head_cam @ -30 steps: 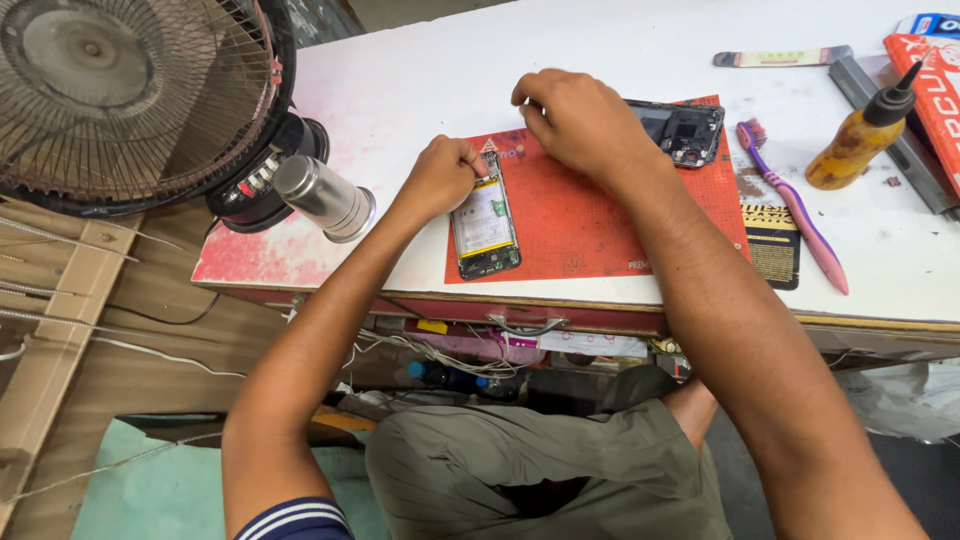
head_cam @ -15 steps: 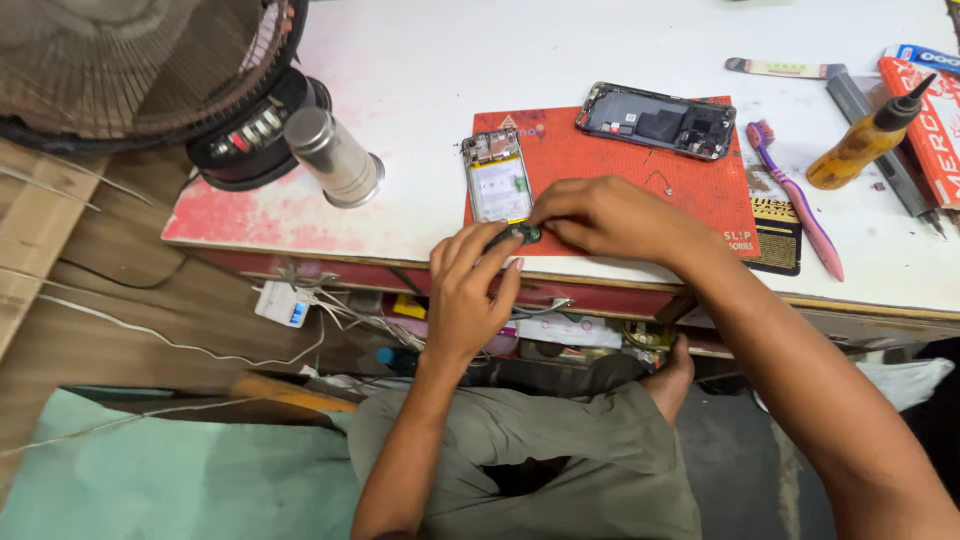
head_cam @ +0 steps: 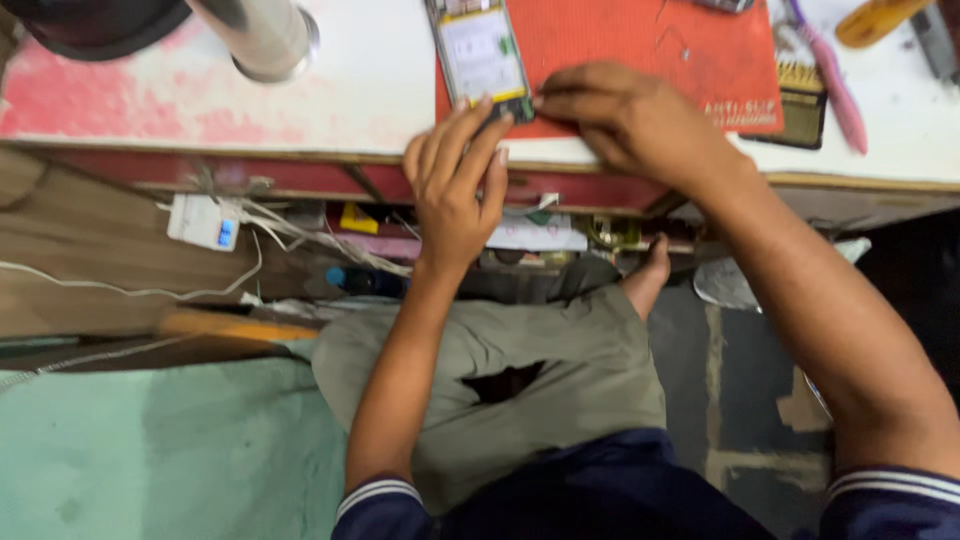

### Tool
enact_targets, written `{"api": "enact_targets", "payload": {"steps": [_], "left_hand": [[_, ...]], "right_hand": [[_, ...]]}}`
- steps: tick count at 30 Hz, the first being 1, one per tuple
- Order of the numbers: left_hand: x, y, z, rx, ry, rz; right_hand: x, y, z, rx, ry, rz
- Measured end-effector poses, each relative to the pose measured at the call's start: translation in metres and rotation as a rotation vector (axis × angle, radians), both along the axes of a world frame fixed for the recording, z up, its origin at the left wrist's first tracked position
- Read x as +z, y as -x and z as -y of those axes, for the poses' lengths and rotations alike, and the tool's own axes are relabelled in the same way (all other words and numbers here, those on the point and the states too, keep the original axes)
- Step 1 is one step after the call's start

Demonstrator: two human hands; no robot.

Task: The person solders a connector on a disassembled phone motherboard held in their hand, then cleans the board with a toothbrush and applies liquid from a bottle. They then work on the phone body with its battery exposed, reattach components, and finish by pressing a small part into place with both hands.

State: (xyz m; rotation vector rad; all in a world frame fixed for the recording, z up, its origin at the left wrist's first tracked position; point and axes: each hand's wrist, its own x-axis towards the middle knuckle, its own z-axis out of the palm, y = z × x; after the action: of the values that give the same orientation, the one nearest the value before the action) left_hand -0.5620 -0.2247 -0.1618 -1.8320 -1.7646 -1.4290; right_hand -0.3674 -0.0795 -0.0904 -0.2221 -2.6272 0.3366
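An opened phone (head_cam: 482,55) with its back off lies on a red mat (head_cam: 640,50) near the table's front edge. My left hand (head_cam: 455,185) reaches up from below, its fingertips touching the phone's bottom end. My right hand (head_cam: 635,120) rests on the mat just right of the phone, fingers pinched together at the phone's lower right corner. Whether a small part sits between those fingers cannot be made out.
A metal cylinder (head_cam: 262,38) stands at the top left on the white, pink-stained table (head_cam: 200,100). A pink toothbrush (head_cam: 835,85), a small dark brush pad (head_cam: 805,110) and an amber bottle (head_cam: 880,18) lie right of the mat. A white charger (head_cam: 203,222) and wires hang under the table.
The view has tilted down and closer, so the table's far part has left the picture. Both hands stay at the phone's bottom end; the left hand has shifted slightly up onto it.
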Motion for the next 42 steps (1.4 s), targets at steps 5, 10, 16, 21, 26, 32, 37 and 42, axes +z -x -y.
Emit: {"api": "enact_targets", "payload": {"steps": [5,10,16,21,26,32,37,42], "left_hand": [[-0.013,0.008,0.01,-0.081,-0.096,-0.018],[-0.057,0.022,0.058,0.145,-0.339,0.17],[-0.108,0.044,0.063,0.187,-0.455,0.665],[-0.118,0.047,0.053,0.22,-0.403,0.754],[-0.123,0.047,0.046,0.209,-0.448,0.856],[-0.12,0.05,0.051,0.197,-0.482,0.914],[-0.113,0.053,0.05,0.192,-0.494,0.932],[-0.113,0.058,0.051,0.189,-0.491,0.987]], "right_hand": [[-0.023,-0.027,0.058,-0.142,-0.236,-0.32],[-0.154,0.001,0.121,-0.004,-0.009,0.24],[-0.292,0.065,0.041,-0.854,0.843,0.178],[-0.324,0.091,0.015,-0.977,0.861,-0.133],[-0.33,0.109,0.014,-1.017,1.113,-0.114],[-0.333,0.102,0.015,-1.078,1.456,-0.377],[-0.31,0.072,0.023,-1.015,1.844,-0.702],[-0.286,0.049,0.038,-0.864,1.94,-0.65]]}}
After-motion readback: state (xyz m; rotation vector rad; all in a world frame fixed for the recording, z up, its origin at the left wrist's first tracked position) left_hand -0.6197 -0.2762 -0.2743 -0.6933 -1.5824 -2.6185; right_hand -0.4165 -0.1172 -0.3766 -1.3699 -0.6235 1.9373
